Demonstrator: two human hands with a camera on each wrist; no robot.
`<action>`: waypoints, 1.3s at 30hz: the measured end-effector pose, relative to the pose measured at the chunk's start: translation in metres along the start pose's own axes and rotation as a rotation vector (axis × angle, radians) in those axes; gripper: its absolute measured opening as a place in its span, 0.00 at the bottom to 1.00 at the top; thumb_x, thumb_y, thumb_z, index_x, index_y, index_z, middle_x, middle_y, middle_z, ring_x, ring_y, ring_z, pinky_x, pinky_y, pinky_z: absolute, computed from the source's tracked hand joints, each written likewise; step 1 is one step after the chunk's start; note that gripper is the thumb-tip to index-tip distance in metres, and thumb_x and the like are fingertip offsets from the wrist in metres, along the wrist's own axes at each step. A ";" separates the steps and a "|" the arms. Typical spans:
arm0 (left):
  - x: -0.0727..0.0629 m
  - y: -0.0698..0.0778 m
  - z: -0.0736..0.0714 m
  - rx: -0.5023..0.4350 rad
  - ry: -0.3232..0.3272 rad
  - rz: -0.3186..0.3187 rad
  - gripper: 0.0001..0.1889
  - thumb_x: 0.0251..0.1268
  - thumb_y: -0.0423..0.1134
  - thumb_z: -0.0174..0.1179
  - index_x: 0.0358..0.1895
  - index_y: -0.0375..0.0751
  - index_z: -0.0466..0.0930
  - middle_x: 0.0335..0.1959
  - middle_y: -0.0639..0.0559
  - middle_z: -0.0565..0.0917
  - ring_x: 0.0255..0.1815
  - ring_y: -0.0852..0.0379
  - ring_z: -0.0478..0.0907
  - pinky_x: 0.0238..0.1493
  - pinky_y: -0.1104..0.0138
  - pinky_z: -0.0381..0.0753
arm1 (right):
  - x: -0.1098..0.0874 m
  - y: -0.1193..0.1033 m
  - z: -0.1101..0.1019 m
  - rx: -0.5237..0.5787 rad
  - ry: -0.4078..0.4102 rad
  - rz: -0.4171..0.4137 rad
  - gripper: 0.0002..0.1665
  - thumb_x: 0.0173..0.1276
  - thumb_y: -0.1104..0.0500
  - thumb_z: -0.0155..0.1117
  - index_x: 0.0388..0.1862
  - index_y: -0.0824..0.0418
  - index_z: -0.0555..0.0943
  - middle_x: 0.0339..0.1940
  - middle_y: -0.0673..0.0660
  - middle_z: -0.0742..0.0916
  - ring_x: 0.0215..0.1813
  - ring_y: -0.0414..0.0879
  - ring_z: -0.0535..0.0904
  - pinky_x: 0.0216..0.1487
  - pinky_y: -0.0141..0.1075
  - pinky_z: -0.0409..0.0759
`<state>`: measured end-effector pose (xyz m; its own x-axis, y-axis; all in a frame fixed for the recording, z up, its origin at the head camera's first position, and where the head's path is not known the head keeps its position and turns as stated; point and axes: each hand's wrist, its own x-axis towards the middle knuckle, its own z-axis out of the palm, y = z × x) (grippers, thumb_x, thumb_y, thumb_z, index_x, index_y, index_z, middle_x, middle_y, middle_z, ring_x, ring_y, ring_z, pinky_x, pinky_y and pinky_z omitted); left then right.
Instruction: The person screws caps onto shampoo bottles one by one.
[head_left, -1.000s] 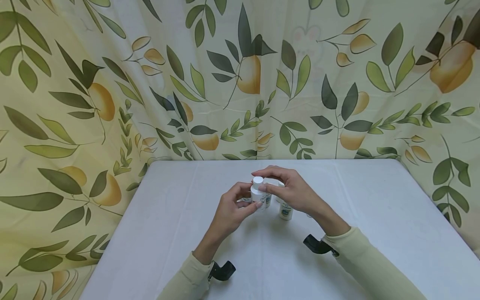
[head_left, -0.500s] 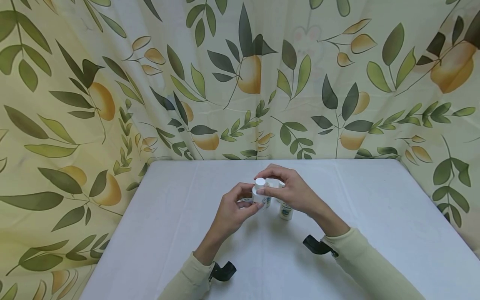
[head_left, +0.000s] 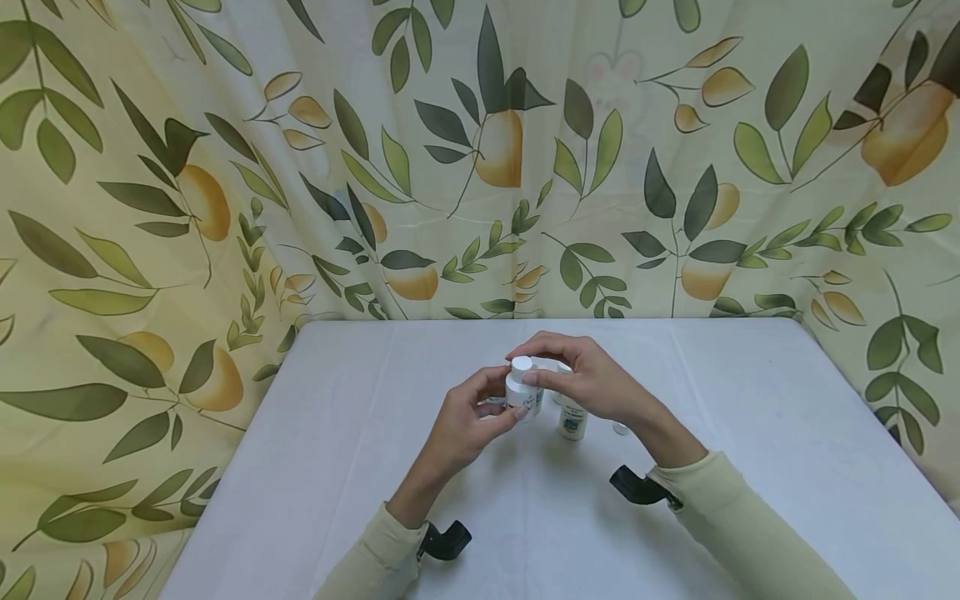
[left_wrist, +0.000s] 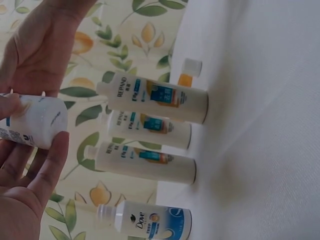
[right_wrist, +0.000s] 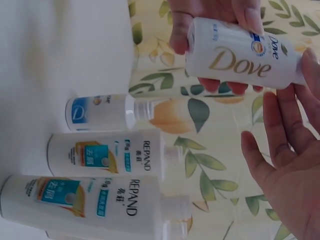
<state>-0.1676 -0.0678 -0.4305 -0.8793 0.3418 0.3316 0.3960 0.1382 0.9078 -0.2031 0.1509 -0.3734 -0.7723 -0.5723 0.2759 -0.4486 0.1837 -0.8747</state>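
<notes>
Left of the standing white plastic Repand bottle with its teal label (head_left: 573, 423), I have the left hand (head_left: 472, 417) curled round the body of a small white plastic Dove bottle (right_wrist: 240, 55), lifted off the counter (head_left: 525, 517). Should that grip loosen, I'd expect the body to spin or slip; too hard a squeeze might dent it. Nearer the Repand bottle, the right hand (head_left: 592, 379) pinches the Dove bottle's round white cap (head_left: 521, 364); if that hand dips, it could, I judge, topple the Repand bottle. The Dove bottle looks smooth, roughly upright, round-shouldered, with gold lettering and blue print.
</notes>
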 end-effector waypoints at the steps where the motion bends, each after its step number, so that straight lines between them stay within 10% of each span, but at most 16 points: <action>1: 0.000 0.000 0.000 -0.001 0.004 0.000 0.27 0.63 0.34 0.71 0.66 0.42 0.76 0.58 0.50 0.82 0.55 0.52 0.82 0.54 0.66 0.86 | 0.000 0.000 0.001 -0.002 0.014 0.008 0.15 0.72 0.59 0.68 0.55 0.50 0.85 0.53 0.49 0.87 0.60 0.49 0.79 0.64 0.58 0.75; 17: 0.002 0.000 0.003 0.010 0.066 0.029 0.25 0.61 0.32 0.72 0.62 0.43 0.78 0.56 0.51 0.83 0.53 0.55 0.82 0.50 0.66 0.87 | 0.000 -0.001 0.006 -0.054 0.104 0.030 0.12 0.68 0.56 0.72 0.50 0.50 0.86 0.50 0.46 0.87 0.64 0.46 0.77 0.71 0.62 0.66; 39: 0.003 -0.001 -0.001 -0.056 -0.020 0.036 0.25 0.66 0.36 0.69 0.65 0.44 0.76 0.57 0.49 0.82 0.55 0.51 0.82 0.55 0.64 0.86 | -0.001 -0.002 0.007 0.000 0.090 0.021 0.13 0.70 0.57 0.70 0.53 0.48 0.86 0.51 0.48 0.87 0.58 0.48 0.79 0.60 0.52 0.76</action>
<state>-0.1704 -0.0675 -0.4303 -0.8591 0.3642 0.3595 0.4114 0.0738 0.9085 -0.1980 0.1457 -0.3745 -0.8190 -0.4940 0.2919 -0.4314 0.1948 -0.8809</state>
